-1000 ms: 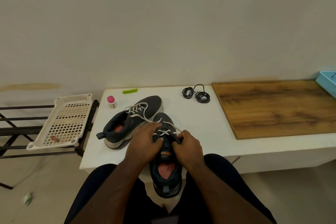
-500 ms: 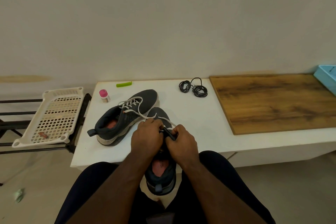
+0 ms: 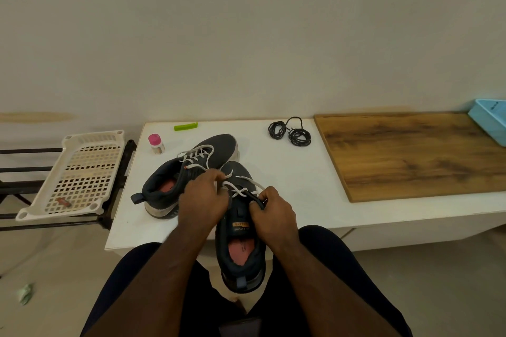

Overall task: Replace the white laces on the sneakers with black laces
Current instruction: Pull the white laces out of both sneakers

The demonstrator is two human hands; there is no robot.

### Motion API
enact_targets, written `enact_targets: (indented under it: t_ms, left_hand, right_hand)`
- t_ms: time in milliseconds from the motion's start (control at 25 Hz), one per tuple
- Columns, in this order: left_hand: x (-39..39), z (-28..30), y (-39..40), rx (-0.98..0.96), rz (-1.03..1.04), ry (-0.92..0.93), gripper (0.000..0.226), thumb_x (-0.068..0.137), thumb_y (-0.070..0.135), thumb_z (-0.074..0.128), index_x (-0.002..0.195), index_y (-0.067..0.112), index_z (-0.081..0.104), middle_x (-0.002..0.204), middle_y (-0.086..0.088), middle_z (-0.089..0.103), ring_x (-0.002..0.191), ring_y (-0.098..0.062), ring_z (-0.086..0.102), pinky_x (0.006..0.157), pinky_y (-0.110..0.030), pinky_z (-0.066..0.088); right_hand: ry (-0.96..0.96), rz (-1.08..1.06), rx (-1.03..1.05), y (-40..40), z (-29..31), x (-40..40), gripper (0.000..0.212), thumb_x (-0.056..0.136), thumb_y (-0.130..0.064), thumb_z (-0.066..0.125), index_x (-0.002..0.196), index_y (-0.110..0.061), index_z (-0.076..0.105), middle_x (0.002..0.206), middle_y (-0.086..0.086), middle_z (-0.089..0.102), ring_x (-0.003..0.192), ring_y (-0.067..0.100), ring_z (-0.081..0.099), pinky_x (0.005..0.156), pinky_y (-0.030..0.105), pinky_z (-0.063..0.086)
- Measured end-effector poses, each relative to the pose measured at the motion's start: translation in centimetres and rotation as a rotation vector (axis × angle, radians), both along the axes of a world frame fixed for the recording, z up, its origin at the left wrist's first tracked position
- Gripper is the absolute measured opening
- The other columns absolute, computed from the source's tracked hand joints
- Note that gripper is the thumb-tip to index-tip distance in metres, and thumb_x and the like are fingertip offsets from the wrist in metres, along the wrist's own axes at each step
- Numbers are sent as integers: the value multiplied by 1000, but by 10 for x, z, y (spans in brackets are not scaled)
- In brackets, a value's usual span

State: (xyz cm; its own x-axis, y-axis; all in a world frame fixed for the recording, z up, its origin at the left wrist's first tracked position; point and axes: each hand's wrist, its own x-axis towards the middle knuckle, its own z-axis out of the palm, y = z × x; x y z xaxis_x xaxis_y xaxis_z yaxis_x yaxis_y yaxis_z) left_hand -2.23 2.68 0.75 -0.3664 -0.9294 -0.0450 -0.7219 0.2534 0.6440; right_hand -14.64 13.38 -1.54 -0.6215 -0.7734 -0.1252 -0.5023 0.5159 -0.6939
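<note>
Against a plain pale wall stands a white counter [image 3: 287, 172]. At its near edge the left hand [image 3: 204, 200] pinches a white lace [image 3: 238, 189] on the near sneaker [image 3: 241, 249], whose heel hangs over the person's lap. The right hand [image 3: 273, 216] grips that shoe's dark upper at the right eyelets. Just behind, touching its toe, lies the second sneaker [image 3: 191, 172], white-laced too. Well apart, farther back, 2 coils of black laces [image 3: 290, 134] rest beside a wooden board [image 3: 410, 153]. A pink-capped bottle [image 3: 156, 143] stands left.

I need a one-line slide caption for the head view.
Both hands unlace white lace from dark sneaker.
</note>
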Motion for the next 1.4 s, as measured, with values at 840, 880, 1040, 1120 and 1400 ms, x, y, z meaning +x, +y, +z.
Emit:
enact_targets:
  t_ms: [840, 880, 1040, 1120, 1400]
  left_hand:
    - [-15, 3, 26, -208, -189, -331, 31, 90, 38, 52, 121, 37, 60, 131, 16, 55, 134, -16, 34, 106, -45, 25]
    - [-16, 2, 25, -206, -184, -356, 25, 92, 38, 52, 115, 36, 62, 127, 15, 57, 132, -15, 35, 105, -43, 26]
    - [-9, 8, 15, -190, -125, -302, 10, 91, 29, 53, 94, 33, 62, 107, 14, 58, 119, -15, 44, 99, -43, 29]
    - [1, 16, 1, -162, 1, -232, 15, 89, 23, 51, 91, 33, 62, 105, 11, 57, 117, -18, 47, 99, -47, 32]
    - [-11, 2, 26, -214, -176, -330, 34, 89, 37, 53, 122, 37, 59, 137, 15, 52, 139, -17, 29, 111, -48, 23]
  right_hand:
    - [-10, 33, 4, 1, 2, 1, 13, 94, -35, 54, 95, -24, 48, 85, -5, 60, 78, 16, 58, 68, 32, 44]
    - [-9, 31, 6, 2, 2, 1, 13, 94, -35, 54, 95, -24, 48, 85, -5, 60, 78, 16, 58, 68, 32, 46]
    - [1, 27, 8, 1, 2, 1, 14, 94, -35, 54, 95, -23, 48, 84, -4, 61, 77, 16, 58, 69, 33, 48]
    - [-7, 23, 10, 1, 2, 1, 14, 94, -36, 53, 95, -23, 48, 84, -4, 61, 77, 17, 59, 69, 34, 49]
    - [-6, 46, 9, 0, 2, 1, 14, 94, -36, 53, 94, -23, 49, 83, -4, 61, 76, 15, 59, 71, 34, 51]
